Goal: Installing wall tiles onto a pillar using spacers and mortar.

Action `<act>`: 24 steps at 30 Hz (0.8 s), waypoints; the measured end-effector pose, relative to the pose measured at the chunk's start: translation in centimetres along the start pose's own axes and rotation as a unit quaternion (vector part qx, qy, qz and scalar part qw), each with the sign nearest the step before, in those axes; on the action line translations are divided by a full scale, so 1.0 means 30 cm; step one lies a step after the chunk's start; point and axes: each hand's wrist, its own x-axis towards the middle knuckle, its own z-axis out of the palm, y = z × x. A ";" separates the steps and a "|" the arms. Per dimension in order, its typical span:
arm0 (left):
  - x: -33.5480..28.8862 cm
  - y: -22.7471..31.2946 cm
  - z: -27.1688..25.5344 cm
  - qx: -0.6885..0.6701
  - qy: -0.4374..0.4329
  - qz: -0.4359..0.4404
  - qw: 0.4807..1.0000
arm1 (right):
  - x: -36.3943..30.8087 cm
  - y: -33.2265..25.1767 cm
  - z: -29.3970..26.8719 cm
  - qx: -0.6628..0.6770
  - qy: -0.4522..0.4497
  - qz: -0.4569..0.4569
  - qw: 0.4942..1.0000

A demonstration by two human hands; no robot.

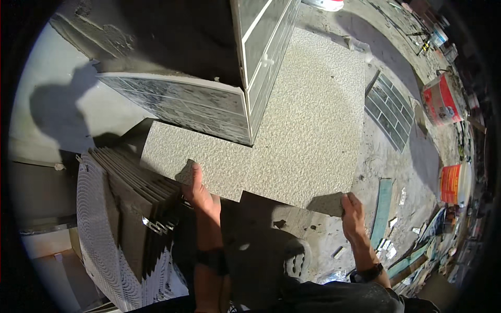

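The left hand (201,192) was clamped on the near edge of the pale speckled slab (308,125), thumb pressed on the face and fingers hidden beneath. The right hand (354,211) had the near right corner, fingers curled about the rim; I could not see how they closed underneath. Both grips, then, were together on it, neither one free.

The slab sat against the tile-faced corner (209,112), one part passing in front of it, the broader part running up its right side. A small step broke the near edge where the parts met, and I couldn't tell one cut piece from two butted together. As I judged it, the fitting to the corner was well along: both visible faces were already clad and the slab followed them closely. Letting go was not yet done, and whether it lay flat I couldn't say.

Just beside the left forearm stood a stack of tiles (125,182), leaning on edge. Beyond the slab's right edge, a dark brick-patterned sheet (389,110) lay on the floor (323,250), with a green strip (382,211) nearer in. Toward the floor's right edge stood a red-and-white bucket (442,100) and an orange-red bucket (452,183).
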 end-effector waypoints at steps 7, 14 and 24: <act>0.038 -0.018 -0.002 0.000 -0.037 0.000 0.999 | 0.039 -0.055 0.015 0.049 0.040 -0.049 0.997; 0.126 -0.034 -0.202 0.266 -0.150 0.189 0.933 | 0.403 -0.225 -0.065 0.025 0.022 -0.114 0.993; 0.057 0.030 0.003 0.092 0.034 -0.006 0.995 | 0.659 -0.320 0.010 0.013 0.075 -0.171 0.982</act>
